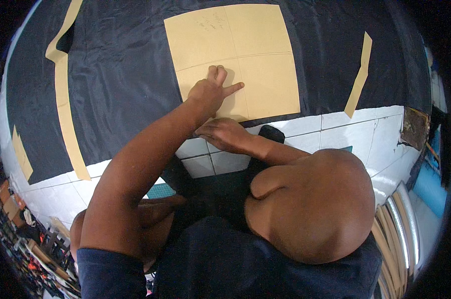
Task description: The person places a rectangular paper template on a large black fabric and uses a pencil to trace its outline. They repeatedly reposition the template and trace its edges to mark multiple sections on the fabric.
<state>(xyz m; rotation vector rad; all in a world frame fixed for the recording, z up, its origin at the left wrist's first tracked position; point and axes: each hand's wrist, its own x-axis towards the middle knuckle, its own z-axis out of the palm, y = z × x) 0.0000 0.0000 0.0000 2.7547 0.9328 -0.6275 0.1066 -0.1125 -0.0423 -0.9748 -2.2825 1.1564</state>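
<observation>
A tan paper pattern piece (265, 74) with pencil lines lies on black fabric (126, 89) spread over the floor. My left hand (210, 93) is on the paper's near left part, pressing down with its thumb and fingers spread. Just below it, at the near left corner of the paper and the fabric's edge, is my right hand (224, 134). Its fingers are curled together, and whatever they may pinch is hidden from view.
A long tan paper strip (63, 104) lies on the fabric at left, a short strip (21, 157) beyond it and a bent strip (360, 74) at right. White floor tiles (335, 129) border the cloth. Green mat parts (160, 191) show near my legs; rolled materials (397, 229) stand at right.
</observation>
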